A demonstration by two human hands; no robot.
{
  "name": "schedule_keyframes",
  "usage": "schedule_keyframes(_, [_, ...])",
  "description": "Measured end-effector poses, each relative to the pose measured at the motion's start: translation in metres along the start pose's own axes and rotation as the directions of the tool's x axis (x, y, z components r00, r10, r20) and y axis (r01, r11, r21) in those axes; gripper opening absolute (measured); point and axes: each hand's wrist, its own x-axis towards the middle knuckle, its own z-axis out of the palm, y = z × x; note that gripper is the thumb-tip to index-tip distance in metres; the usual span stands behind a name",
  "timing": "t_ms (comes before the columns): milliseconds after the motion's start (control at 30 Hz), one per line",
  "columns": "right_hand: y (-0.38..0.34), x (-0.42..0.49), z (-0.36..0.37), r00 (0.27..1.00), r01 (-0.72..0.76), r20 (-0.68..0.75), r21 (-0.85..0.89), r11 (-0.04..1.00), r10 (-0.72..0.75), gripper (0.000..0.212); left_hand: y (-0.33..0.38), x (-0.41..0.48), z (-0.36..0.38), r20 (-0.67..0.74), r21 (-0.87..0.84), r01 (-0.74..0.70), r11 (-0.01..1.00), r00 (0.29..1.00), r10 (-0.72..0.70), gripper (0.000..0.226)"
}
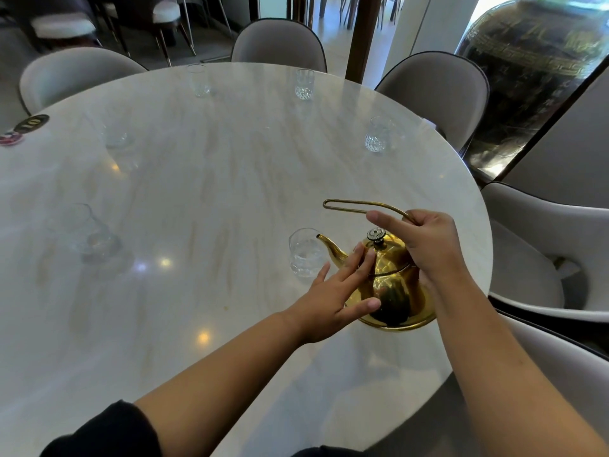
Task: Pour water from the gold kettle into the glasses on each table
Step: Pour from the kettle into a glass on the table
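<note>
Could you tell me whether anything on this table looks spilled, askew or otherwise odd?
Nothing stands out: no spill shows on the table, the glasses stand upright, and the kettle tilts only because both hands hold it at the nearest glass.

I am looking down at a big round white surface (197, 199). My right hand (428, 245) is holding the thin wire handle (356, 206) of the gold kettle (392, 291), and its grip is closed around the wire. My left hand (333, 291) is lying flat with fingers spread, and it is touching the kettle's side and lid. The spout is pointing at the nearest glass (304, 253), right at its rim. That glass is holding some water. More glasses are standing around the edge, such as one far glass (304, 84) and another by the right edge (378, 135). Grey chairs (438, 87) are standing around it.
</note>
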Motion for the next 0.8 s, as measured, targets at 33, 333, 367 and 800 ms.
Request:
schedule_keyframes(33, [0.003, -0.002, -0.002, 1.000, -0.011, -0.006, 0.047, 0.999, 0.011, 0.059, 0.000, 0.000, 0.001, 0.002, 0.013, 0.001, 1.000, 1.000, -0.001, 0.084])
schedule_keyframes(333, [0.035, -0.023, -0.025, 0.990, -0.133, 0.015, 0.373, 0.918, 0.137, 0.059, 0.007, -0.006, 0.015, -0.046, 0.143, -0.015, 0.990, 0.999, 0.022, 0.080])
schedule_keyframes(367, [0.038, -0.027, -0.028, 0.990, -0.136, 0.021, 0.404, 0.905, 0.139, 0.059, 0.009, -0.008, 0.018, -0.061, 0.155, -0.017, 0.988, 0.998, 0.027, 0.081])
schedule_keyframes(800, [0.032, -0.121, -0.080, 0.962, -0.182, 0.270, 0.497, 0.848, 0.049, 0.038, 0.086, -0.086, 0.096, -0.339, 0.099, 0.118, 0.988, 0.938, -0.078, 0.075])
